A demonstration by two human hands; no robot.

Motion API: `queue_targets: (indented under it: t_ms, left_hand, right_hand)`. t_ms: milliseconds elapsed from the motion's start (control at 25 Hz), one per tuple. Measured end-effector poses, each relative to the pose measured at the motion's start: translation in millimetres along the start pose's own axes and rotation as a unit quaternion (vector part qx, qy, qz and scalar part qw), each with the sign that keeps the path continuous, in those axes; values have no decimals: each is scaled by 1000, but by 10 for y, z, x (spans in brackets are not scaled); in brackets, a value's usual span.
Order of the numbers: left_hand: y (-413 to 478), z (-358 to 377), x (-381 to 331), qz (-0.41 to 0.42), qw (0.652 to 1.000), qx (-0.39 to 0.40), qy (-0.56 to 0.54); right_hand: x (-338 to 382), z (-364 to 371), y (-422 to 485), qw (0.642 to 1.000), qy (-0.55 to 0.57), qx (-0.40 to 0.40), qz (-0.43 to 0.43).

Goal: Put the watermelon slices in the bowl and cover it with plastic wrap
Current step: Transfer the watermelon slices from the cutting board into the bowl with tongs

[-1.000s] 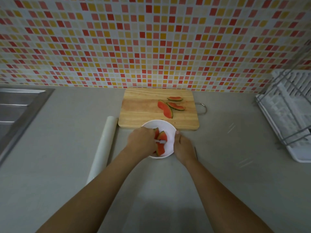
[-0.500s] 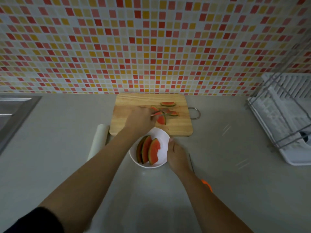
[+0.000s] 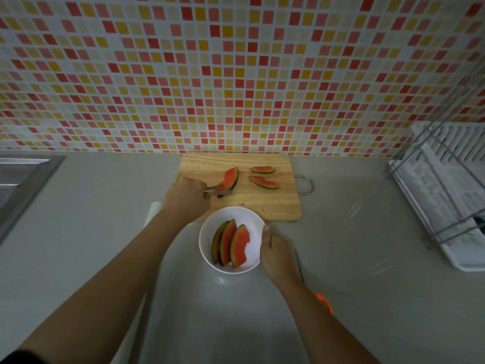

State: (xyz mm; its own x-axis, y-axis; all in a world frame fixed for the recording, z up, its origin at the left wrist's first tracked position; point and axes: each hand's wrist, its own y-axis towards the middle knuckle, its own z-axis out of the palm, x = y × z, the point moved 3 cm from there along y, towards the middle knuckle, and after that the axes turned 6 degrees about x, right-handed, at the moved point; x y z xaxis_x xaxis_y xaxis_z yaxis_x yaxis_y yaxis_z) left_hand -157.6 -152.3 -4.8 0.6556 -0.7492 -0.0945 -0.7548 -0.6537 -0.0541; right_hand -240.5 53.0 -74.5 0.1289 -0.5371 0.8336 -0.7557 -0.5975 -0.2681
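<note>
red slice [image 3: 231, 178] now lifted off the board [image 3: 262, 203] in tongs [image 3: 215, 191], left hand [image 3: 187, 197] grip closed on them; right hand [image 3: 275, 249] still clasps the bowl [image 3: 207, 232].

Left hand [image 3: 186, 198] reaches forward, fingers closed (knuckles up); right hand [image 3: 277, 252] rests lower, curled.

Left hand [image 3: 186, 196] tonging watermelon slice [image 3: 231, 178] over cutting board [image 3: 265, 206], right hand [image 3: 275, 249] steadying bowl [image 3: 256, 254]

I see three slices [image 3: 229, 245] in the bowl [image 3: 256, 254]. The board [image 3: 262, 203] lies just behind it, with three more slices [image 3: 262, 177] on it. The roll [image 3: 153, 211] is left.
</note>
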Motion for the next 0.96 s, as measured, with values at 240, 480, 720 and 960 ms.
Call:
queue_targets:
  t_ms: [240,480,720,960]
  left_hand:
    - [-50,189,69,-41,997,15,-71]
    - [-84,314,108,-87,967,18,-240]
    - [-181,422,327,-246,737,137,-614]
    - [-271,323,419,-236,857,50,-455]
  right_hand:
    - [7,1,8,1000,-18,-5,-9]
    - [31,-8,-1,1000,-18,-10,-10]
    - [61,11,13,999,-28,-34,-18]
    - [14,-14,19,999,-38,-33,-12]
